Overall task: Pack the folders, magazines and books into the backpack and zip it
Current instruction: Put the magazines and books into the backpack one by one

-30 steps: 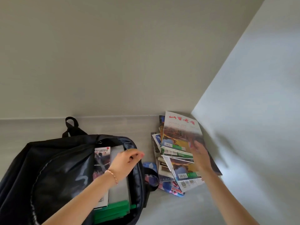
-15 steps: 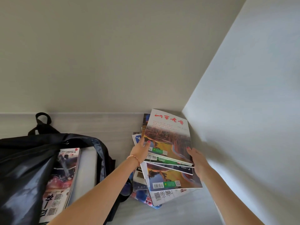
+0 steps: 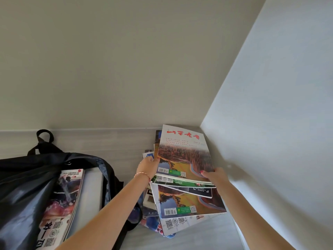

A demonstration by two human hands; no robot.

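A black backpack (image 3: 21,179) lies open at the left, with a magazine (image 3: 61,204) and a pale folder (image 3: 90,192) sticking out of its mouth. To its right, in the corner, is a messy pile of magazines (image 3: 191,204). The top magazine (image 3: 182,152) has red characters on a landscape cover. My left hand (image 3: 146,166) grips its left edge and my right hand (image 3: 214,175) grips its lower right edge, together with a few magazines under it. These are tilted up off the pile.
The pile sits on a grey surface (image 3: 115,147) where a back wall (image 3: 126,60) meets a side wall (image 3: 270,123) on the right. The backpack's carry loop (image 3: 45,137) points toward the back wall.
My left hand left the backpack's opening and moved right to the magazine pile. Both hands now hold the top magazines, which have lifted slightly. The view shifted right.
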